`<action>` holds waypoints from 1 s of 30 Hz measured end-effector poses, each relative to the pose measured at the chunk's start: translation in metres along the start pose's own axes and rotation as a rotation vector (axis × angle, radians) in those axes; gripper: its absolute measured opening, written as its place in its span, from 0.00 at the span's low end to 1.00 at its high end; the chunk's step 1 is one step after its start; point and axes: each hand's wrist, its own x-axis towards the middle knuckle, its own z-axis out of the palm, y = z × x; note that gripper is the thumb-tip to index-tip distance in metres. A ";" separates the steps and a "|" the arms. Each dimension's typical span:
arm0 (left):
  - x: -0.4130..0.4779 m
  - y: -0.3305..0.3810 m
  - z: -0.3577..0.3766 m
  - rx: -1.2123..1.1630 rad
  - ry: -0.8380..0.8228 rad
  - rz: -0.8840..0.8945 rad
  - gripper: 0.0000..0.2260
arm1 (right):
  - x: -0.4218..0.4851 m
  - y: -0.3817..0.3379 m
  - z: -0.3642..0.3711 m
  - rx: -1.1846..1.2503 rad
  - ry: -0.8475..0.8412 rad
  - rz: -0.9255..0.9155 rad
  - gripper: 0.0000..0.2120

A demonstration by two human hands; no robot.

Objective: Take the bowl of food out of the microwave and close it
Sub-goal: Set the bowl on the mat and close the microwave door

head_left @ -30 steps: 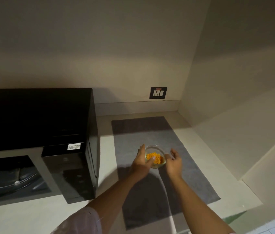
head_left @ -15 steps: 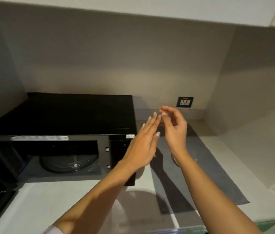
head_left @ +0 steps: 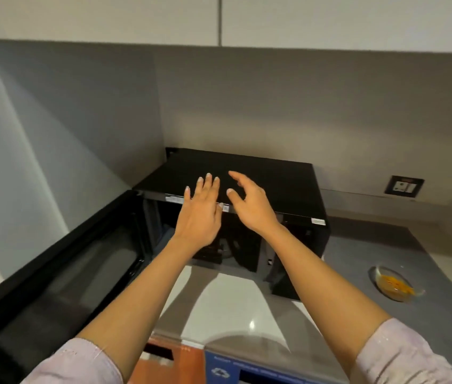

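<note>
My left hand (head_left: 201, 214) and right hand (head_left: 251, 206), fingers spread and empty, hover at the microwave (head_left: 249, 178) top's front edge, door (head_left: 61, 275) swung open toward 8 o'clock, bowl (head_left: 395, 285) at 4 o'clock on the counter (head_left: 227, 309).

hands (head_left: 219, 212) off bowl (head_left: 395, 284) | raised, seemingly before microwave (head_left: 247, 176)

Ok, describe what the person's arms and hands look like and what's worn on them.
Both forearms are bare, with pale pink sleeves pushed up near the elbows. The left hand and right hand wear no gloves; no rings or watch are visible. The fingernails look pale.
</note>
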 end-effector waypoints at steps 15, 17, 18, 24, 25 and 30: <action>-0.024 -0.119 -0.054 0.377 -0.391 -0.892 0.45 | 0.011 0.014 0.067 -0.517 -0.255 -0.034 0.30; -0.023 -0.120 -0.055 0.381 -0.417 -0.900 0.46 | 0.012 0.013 0.067 -0.505 -0.265 -0.024 0.30; -0.022 -0.119 -0.056 0.391 -0.443 -0.908 0.48 | 0.013 0.012 0.067 -0.495 -0.270 -0.018 0.30; -0.013 -0.104 -0.063 0.414 -0.586 -0.928 0.55 | 0.017 0.008 0.059 -0.468 -0.329 0.001 0.31; -0.013 -0.102 -0.062 0.417 -0.599 -0.909 0.55 | 0.018 0.007 0.057 -0.466 -0.343 0.003 0.32; -0.004 -0.085 -0.063 0.529 -0.715 -0.676 0.52 | 0.023 0.004 0.046 -0.400 -0.448 0.033 0.33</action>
